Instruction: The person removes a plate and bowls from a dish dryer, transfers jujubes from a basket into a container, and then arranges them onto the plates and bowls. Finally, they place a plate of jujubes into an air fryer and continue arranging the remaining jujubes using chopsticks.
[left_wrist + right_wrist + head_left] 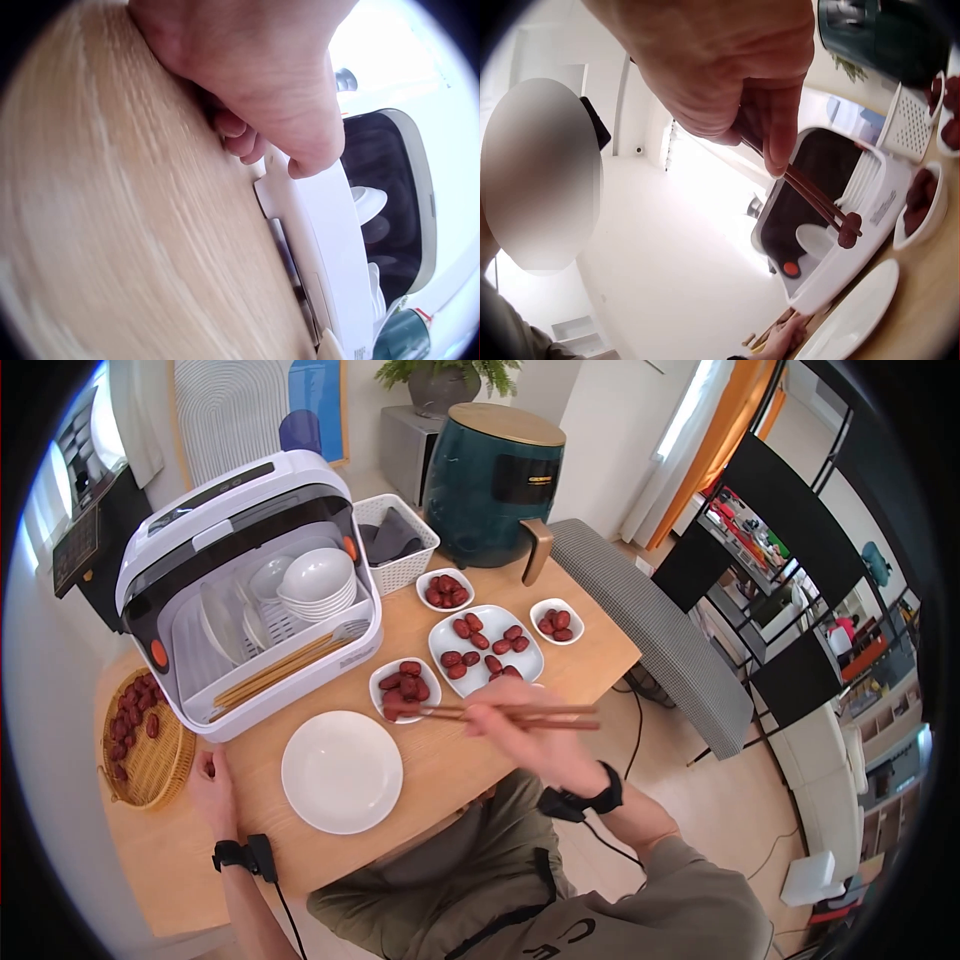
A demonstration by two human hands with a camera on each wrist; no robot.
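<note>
My right hand [530, 740] holds a pair of brown chopsticks [810, 193], fingers curled round them. Their tips pinch a red date [848, 230], close over a small white bowl of dates [415, 718] in the head view. My left hand [212, 790] rests on the table, fingers loosely curled, between a wicker basket [165, 768] of dates and a white round plate [342, 772]. In the left wrist view its fingers bend beside the white dish cabinet [334, 232]. On the square white platter [530, 660] lie several small groups of dates.
Behind the plate, the open-fronted dish cabinet [330, 675] holds bowls, plates and chopsticks. Two more small bowls of dates flank the platter. A white perforated basket [405, 572] and a dark green air fryer [490, 490] stand at the back. A grey bench [650, 630] is to the right.
</note>
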